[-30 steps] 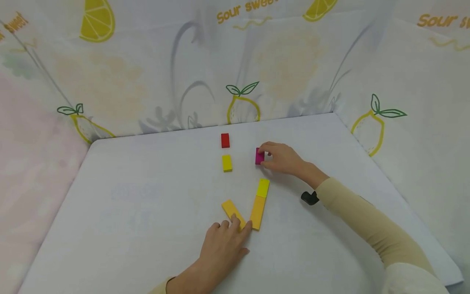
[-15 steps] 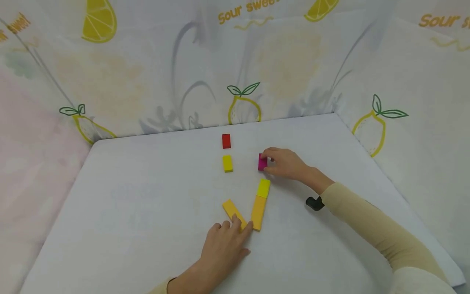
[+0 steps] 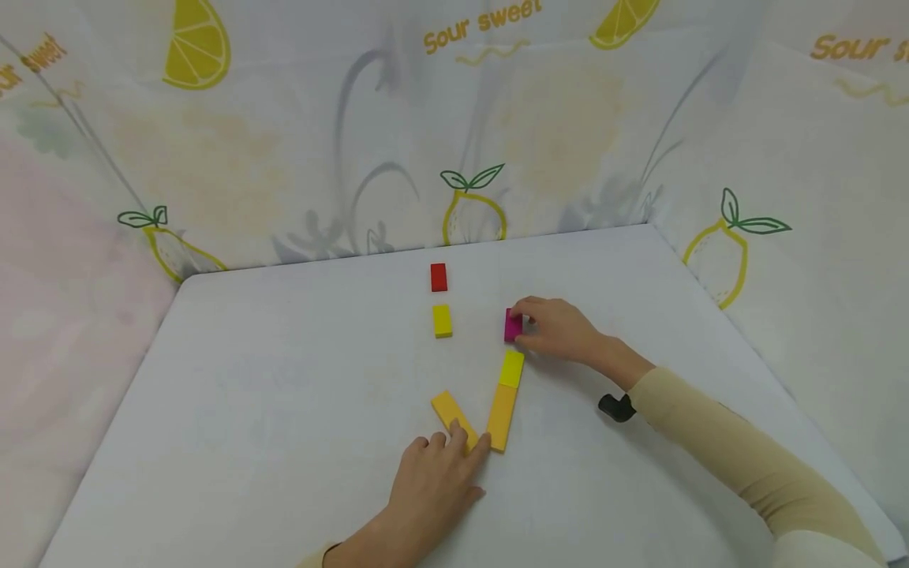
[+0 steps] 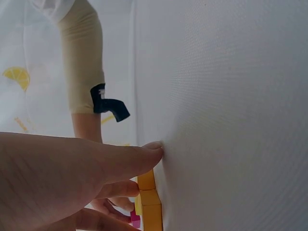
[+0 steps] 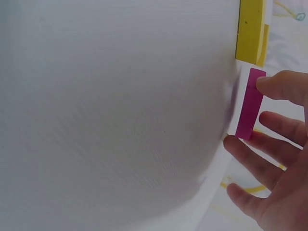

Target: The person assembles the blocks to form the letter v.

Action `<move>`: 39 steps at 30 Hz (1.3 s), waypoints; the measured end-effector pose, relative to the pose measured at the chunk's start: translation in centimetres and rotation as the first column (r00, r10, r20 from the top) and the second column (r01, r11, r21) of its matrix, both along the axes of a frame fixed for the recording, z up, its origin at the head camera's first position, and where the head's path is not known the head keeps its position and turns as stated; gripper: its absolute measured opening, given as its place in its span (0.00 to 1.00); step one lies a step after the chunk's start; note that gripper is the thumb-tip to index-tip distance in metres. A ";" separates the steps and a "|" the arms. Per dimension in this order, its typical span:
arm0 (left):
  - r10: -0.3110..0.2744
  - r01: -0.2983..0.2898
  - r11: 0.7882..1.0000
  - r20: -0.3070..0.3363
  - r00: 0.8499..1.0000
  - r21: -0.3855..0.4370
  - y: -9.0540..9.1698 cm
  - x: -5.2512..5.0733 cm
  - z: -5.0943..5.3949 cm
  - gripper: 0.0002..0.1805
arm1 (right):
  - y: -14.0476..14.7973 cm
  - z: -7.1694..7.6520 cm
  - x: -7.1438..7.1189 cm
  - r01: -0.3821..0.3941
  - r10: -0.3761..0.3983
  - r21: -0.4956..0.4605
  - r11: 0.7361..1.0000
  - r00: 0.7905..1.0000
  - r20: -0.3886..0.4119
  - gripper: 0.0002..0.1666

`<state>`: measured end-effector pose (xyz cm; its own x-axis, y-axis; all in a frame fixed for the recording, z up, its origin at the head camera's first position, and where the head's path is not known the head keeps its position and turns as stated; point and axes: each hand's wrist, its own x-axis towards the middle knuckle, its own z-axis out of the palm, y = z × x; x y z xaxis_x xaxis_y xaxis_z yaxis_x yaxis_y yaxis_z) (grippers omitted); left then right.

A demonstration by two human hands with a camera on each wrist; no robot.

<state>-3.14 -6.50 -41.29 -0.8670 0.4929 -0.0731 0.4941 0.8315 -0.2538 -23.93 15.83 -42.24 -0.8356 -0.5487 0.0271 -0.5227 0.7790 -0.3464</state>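
Observation:
My right hand (image 3: pixel 561 331) pinches a magenta block (image 3: pixel 511 325) between thumb and fingers. In the right wrist view the magenta block (image 5: pixel 251 106) is just above the tabletop, apart from the yellow block's end (image 5: pixel 249 33). My left hand (image 3: pixel 432 483) lies with fingers extended. One fingertip presses the near end of a slanted orange block (image 3: pixel 449 409), and the index tip touches the foot of a second orange block (image 3: pixel 501 420). A yellow block (image 3: pixel 512 368) meets that one's far end, so the orange pieces form a V. The left wrist view shows orange blocks (image 4: pixel 152 209) beyond the thumb.
Farther back on the white table (image 3: pixel 248 394) stand a second yellow block (image 3: pixel 442 321) and a red block (image 3: pixel 439 277). A black fitting (image 3: pixel 616 408) sits at my right wrist. Lemon-print cloth (image 3: pixel 284 158) rises behind the table.
My right hand has brought the magenta block toward me and slightly right, closer to the yellow block's far end. The left hand holds its place on the orange blocks.

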 end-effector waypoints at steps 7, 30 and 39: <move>-0.002 0.002 1.000 -0.012 1.000 -0.002 0.0 0.1 0.0 0.35 | 0.2 -0.2 0.3 0.002 -0.003 -0.017 1.000 1.000 -0.014 0.27; 0.004 -0.004 1.000 0.003 1.000 0.016 -0.1 0.1 0.0 0.35 | 0.3 -0.7 0.8 -0.004 0.004 0.006 1.000 1.000 -0.008 0.24; 0.003 -0.004 1.000 0.002 1.000 0.021 -0.1 0.1 0.0 0.35 | 0.5 -0.7 1.1 0.013 -0.013 0.002 1.000 1.000 0.003 0.21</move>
<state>-3.08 -6.56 -41.34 -0.8686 0.4913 -0.0645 0.4916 0.8383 -0.2357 -22.79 16.34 -42.96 -0.8429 -0.5375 0.0238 -0.5113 0.7866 -0.3461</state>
